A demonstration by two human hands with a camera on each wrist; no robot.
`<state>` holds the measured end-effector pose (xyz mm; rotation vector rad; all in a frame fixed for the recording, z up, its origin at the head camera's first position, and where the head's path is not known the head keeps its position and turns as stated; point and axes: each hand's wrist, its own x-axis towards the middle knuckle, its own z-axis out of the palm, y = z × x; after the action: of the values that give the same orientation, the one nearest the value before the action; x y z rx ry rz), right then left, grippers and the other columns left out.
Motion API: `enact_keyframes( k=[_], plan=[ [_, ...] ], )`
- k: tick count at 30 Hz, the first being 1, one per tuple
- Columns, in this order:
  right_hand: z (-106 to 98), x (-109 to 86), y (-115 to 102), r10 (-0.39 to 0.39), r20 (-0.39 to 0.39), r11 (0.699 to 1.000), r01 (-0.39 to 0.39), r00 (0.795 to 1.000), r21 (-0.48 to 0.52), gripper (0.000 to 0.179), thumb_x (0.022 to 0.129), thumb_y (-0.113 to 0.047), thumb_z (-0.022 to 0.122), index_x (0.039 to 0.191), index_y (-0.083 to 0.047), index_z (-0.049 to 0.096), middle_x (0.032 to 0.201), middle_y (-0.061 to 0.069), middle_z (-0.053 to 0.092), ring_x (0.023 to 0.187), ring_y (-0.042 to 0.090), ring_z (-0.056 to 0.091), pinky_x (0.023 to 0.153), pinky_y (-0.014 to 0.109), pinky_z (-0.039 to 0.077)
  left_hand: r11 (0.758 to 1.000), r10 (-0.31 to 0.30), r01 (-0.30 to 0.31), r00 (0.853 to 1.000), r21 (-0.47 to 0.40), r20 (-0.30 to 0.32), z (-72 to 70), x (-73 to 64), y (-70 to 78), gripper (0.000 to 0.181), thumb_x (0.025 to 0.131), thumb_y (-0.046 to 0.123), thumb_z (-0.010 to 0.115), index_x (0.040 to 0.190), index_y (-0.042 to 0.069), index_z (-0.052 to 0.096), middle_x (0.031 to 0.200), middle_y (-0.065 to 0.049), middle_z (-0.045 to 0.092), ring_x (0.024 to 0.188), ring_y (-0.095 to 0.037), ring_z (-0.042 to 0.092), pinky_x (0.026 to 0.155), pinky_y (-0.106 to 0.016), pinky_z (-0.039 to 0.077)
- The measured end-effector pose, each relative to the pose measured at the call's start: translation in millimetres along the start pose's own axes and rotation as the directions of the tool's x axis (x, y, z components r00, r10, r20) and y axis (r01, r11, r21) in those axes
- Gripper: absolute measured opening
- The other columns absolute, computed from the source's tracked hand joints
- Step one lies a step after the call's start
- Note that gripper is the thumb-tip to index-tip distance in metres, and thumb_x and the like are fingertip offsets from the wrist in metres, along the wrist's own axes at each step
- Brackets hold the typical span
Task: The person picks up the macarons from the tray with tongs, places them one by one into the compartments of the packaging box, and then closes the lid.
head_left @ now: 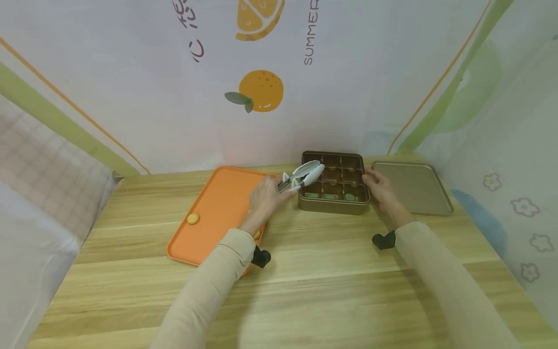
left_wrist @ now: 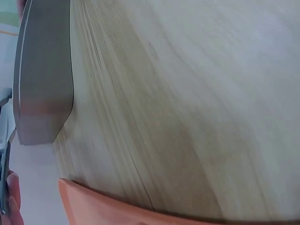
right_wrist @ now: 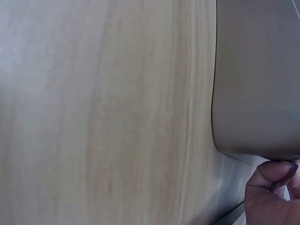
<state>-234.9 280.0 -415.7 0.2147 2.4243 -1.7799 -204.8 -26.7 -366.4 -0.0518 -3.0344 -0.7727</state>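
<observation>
My left hand (head_left: 265, 196) grips a pair of tongs (head_left: 301, 178) with pale, spread tips. These tips reach over the left part of a brown divided box (head_left: 333, 207), and nothing shows between them. Three green round pieces (head_left: 350, 197) sit in the box's front row of compartments. At the box's right wall, my right hand (head_left: 382, 190) holds the side near the rim, its thumb and fingers bent against it in the right wrist view. Beneath my left forearm lies an orange tray (head_left: 218, 213) with a yellow macaron-like piece (head_left: 193, 218) near its left edge.
A flat brown lid or tray (head_left: 414, 189) lies to the right of the box. Another yellowish piece (head_left: 257, 234) shows partly at the orange tray's right edge, beside my left wrist. A printed curtain (head_left: 192, 121) hangs right behind the wooden table (head_left: 314, 281).
</observation>
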Motion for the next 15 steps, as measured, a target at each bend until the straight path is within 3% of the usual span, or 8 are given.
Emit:
enact_keyframes(
  k=[9,15],
  plan=[
    [-1,-2.3,-1,-0.003,0.031,1.000,0.003,1.000,0.000,0.061,0.101,-0.032,0.041,0.150,-0.006,0.017,0.155,0.021,0.006,0.141,0.042,0.010,0.113,0.054,0.012,0.999,0.006,-0.005,1.000,-0.041,0.014,-9.8,-11.6,-12.0,0.049,0.078,0.052,0.070,0.115,0.021,0.067,0.108,-0.004,0.062,0.086,-0.019,0.054,0.062,-0.033,0.041],
    [-1,-2.8,-2,-0.002,0.030,1.000,0.002,1.000,-0.001,0.061,0.101,-0.032,0.041,0.150,-0.006,0.017,0.154,0.022,0.007,0.140,0.044,0.012,0.112,0.055,0.013,0.996,0.017,-0.016,1.000,-0.091,0.013,-23.9,-23.1,-24.1,0.048,0.077,0.055,0.069,0.113,0.023,0.068,0.097,-0.003,0.058,0.072,-0.019,0.049,0.055,-0.032,0.036]
  ],
)
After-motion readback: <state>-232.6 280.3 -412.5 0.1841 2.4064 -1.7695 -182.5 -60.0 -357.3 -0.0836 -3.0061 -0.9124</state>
